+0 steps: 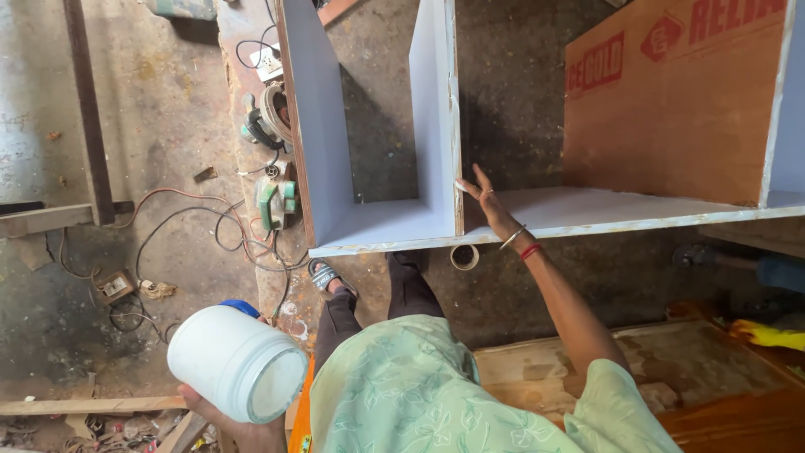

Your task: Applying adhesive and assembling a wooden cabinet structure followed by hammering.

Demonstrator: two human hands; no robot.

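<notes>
1. The left hand [231,424] sits at the bottom left of the frame. It holds a big white round plastic jar with a blue lid [236,361] from below. The fingers are wrapped under the jar, and most of the hand is hidden by it.
2. The jar lies tipped on its side, with its flat bottom end facing us. It looks smooth and a bit slippery. It is fat, so one hand can only cup it. I think holding it under the belly, or with two hands, is safest. I cannot tell if it is full or light.
3. The right hand [485,195] is in the middle of the frame. It is open wide, with fingers spread, and holds nothing. It rests on the white flat board shelf [604,214], just beside the white upright divider board [436,126].
4. The boards look stiff and hard.
5. A brown plywood sheet [671,109] stands at the upper right.
6. Green power tools [275,201] and tangled black wires [193,226] lie on the grey floor at the left.
</notes>
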